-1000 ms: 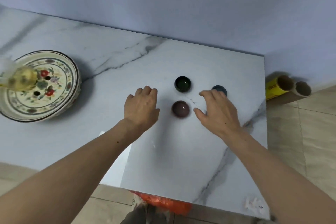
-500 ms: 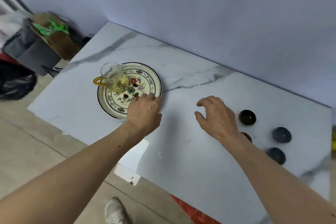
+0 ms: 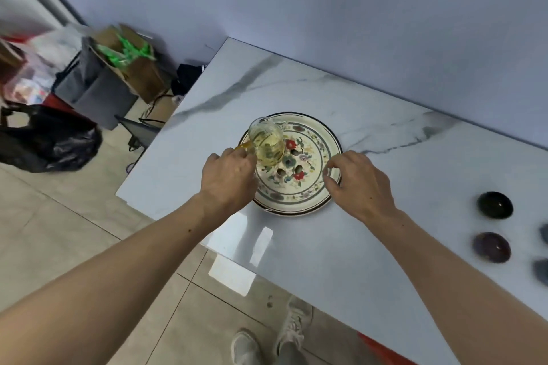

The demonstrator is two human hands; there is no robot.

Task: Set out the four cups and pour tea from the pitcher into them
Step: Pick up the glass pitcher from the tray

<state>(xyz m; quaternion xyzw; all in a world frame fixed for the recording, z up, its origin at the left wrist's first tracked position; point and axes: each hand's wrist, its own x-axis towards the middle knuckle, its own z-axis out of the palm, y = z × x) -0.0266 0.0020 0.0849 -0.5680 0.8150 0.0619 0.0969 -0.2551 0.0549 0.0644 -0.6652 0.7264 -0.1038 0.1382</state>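
Note:
A glass pitcher (image 3: 267,142) holding yellow tea stands on the left part of a flowered plate (image 3: 321,139). My left hand (image 3: 228,176) is closed around the pitcher's amber handle, which it mostly hides. My right hand (image 3: 360,184) hovers at the plate's right rim with fingers curled and apart, holding nothing; I cannot tell if it touches the rim. Far right on the marble table (image 3: 385,261) sit a dark green cup (image 3: 494,204) and a purple cup (image 3: 491,247). Two blue cups (image 3: 542,271) are cut off by the frame edge.
The table's left corner and front edge lie close to the plate. On the floor to the left are a black bag (image 3: 44,142), a grey bin with a cardboard box (image 3: 118,74) and cables. My shoes (image 3: 267,338) show below the table edge.
My view swung left from the cups to the plate. My left hand reached the pitcher's handle and closed on it. My right hand left the cups and came to the plate's right rim.

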